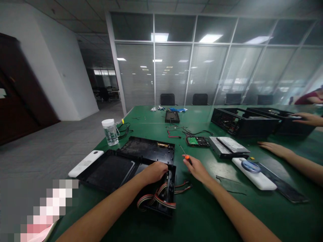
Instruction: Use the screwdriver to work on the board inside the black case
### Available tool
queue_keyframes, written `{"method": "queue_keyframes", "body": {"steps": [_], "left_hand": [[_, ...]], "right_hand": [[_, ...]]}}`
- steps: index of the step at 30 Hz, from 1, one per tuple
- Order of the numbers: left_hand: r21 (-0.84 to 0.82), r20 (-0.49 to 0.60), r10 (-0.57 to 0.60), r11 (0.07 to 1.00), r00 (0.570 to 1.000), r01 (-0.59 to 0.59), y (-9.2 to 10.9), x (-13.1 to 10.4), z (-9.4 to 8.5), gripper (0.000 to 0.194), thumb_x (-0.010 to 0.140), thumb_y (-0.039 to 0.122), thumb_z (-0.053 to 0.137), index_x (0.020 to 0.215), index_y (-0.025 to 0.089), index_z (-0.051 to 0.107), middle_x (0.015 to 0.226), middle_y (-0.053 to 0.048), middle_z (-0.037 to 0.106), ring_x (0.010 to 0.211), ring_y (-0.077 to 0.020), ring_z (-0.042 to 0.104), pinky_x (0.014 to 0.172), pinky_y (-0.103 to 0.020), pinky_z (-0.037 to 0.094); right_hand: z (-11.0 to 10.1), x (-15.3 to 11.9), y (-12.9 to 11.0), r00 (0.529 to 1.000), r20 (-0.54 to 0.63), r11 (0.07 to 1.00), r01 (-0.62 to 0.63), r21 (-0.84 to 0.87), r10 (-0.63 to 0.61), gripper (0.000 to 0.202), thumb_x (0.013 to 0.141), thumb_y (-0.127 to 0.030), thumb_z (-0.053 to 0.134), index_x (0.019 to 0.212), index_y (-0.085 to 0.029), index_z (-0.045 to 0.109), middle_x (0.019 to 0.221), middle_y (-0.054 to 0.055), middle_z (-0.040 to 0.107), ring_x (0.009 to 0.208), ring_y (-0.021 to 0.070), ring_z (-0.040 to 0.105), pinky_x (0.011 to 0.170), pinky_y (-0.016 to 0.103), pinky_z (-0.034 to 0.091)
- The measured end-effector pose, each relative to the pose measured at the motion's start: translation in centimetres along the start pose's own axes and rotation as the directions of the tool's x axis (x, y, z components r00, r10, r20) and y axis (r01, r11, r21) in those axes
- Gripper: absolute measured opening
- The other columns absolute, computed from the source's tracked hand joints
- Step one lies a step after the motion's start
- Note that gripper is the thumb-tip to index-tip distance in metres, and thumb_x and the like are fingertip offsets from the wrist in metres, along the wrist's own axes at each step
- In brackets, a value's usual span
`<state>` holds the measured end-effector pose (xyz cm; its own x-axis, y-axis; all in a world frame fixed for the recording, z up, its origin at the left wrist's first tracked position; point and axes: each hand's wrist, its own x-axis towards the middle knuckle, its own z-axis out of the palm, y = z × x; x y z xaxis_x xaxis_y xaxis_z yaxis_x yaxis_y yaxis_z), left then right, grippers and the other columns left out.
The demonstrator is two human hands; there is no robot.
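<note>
My right hand [198,168] is closed around a small screwdriver [187,157] with an orange and black handle, its thin shaft pointing up and away over the table. Inside the right part of a black plastic housing [106,169], my left hand [157,170] is closed near the inner edge. Its fingertips face away, so what they pinch is hidden. Striped red, black and white wires [161,201] loop out of the housing below that hand. Behind it lies a matching black cover [148,151], with a gold-coloured strip at its right end.
A water bottle [110,132] and white device [85,163] stand left. Right lie a green circuit board [193,140], metal drives [229,146], another white device [253,174] and a dark panel [280,183]. A co-worker's hands [277,150] are near black computer cases [244,122].
</note>
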<state>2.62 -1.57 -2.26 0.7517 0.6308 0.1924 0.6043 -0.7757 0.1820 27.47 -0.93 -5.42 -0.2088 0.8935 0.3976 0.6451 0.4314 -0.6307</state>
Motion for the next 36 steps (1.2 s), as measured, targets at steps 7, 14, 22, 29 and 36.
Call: {"method": "queue_keyframes", "body": {"steps": [7,14,22,29,36], "left_hand": [[-0.074,0.001,-0.002,0.997,1.0,0.002,-0.5,-0.1,0.0,0.011,0.081,0.012,0.047,0.086,0.016,0.057,0.088,-0.004,0.061,0.084,-0.0156,0.055,0.078,-0.023,0.041],[-0.142,-0.006,-0.004,0.99,1.0,0.003,-0.6,-0.1,-0.2,0.012,0.083,0.014,0.048,0.087,0.015,0.059,0.089,-0.003,0.062,0.085,-0.0147,0.055,0.081,-0.023,0.039],[-0.15,0.017,-0.041,0.988,0.999,0.043,-0.3,0.1,-0.4,0.016,0.08,0.014,0.052,0.093,0.015,0.061,0.086,-0.003,0.064,0.081,-0.0144,0.057,0.076,-0.022,0.041],[-0.108,0.047,-0.053,0.992,0.997,0.058,0.1,0.0,-0.6,0.019,0.082,0.015,0.049,0.095,0.017,0.063,0.093,-0.004,0.065,0.089,-0.0167,0.057,0.082,-0.025,0.04],[-0.147,0.034,-0.033,0.988,0.999,0.038,-0.1,0.1,-0.5,0.022,0.083,0.015,0.048,0.096,0.016,0.065,0.094,-0.005,0.066,0.089,-0.0167,0.058,0.082,-0.024,0.04]], "right_hand": [[-2.3,0.3,-0.3,0.991,-0.005,0.982,-0.135,0.135,0.137,0.035,0.071,-0.031,0.054,0.101,-0.018,0.042,0.079,0.0,0.05,0.062,0.012,0.048,0.058,0.025,0.041],[-5.3,0.5,-2.4,0.99,-0.082,0.954,-0.089,0.286,0.117,0.03,0.081,-0.045,0.043,0.078,-0.017,0.053,0.054,-0.004,0.043,0.046,0.0096,0.037,0.044,0.022,0.03],[-3.6,-0.4,-3.9,0.982,-0.176,0.998,0.061,-0.009,-0.062,0.028,0.081,-0.042,0.045,0.07,-0.019,0.055,0.056,-0.002,0.05,0.053,0.0117,0.045,0.051,0.023,0.034],[-3.0,-0.7,-3.8,0.979,-0.152,0.981,0.114,-0.159,-0.138,0.028,0.082,-0.042,0.043,0.074,-0.02,0.058,0.06,-0.001,0.056,0.054,0.0125,0.05,0.054,0.023,0.036],[-3.6,-0.8,-5.0,0.971,-0.102,0.944,0.183,-0.274,-0.217,0.025,0.082,-0.037,0.044,0.076,-0.02,0.06,0.066,0.002,0.062,0.059,0.0137,0.055,0.059,0.023,0.037]]}}
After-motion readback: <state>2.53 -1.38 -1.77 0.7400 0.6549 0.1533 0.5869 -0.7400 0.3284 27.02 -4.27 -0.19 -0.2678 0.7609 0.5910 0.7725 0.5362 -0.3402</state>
